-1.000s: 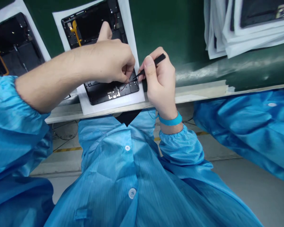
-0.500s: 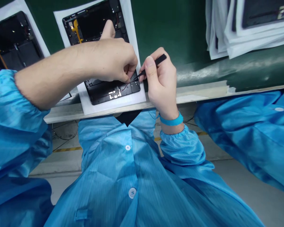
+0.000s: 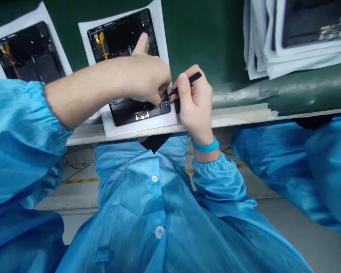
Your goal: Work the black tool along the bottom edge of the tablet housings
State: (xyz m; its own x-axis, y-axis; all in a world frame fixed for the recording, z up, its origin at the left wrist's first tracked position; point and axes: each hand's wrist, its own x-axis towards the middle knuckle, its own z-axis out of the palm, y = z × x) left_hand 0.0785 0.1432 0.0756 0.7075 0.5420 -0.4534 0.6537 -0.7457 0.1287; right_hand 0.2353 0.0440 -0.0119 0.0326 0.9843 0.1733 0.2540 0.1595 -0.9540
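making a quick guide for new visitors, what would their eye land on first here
Probably the bright blue smock, filling the lower middle of the view. Next, the left hand bent over the open black device above it, and the right hand gripping a thin black tool by the device's lower right corner. An orange strip stands out at the device's upper left.

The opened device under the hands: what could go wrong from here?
The black tool in the right hand points into the opened device close to the left hand, so a slip might scratch parts or prick a finger. The device lies on a white sheet near the table edge, so a push could perhaps shift both.
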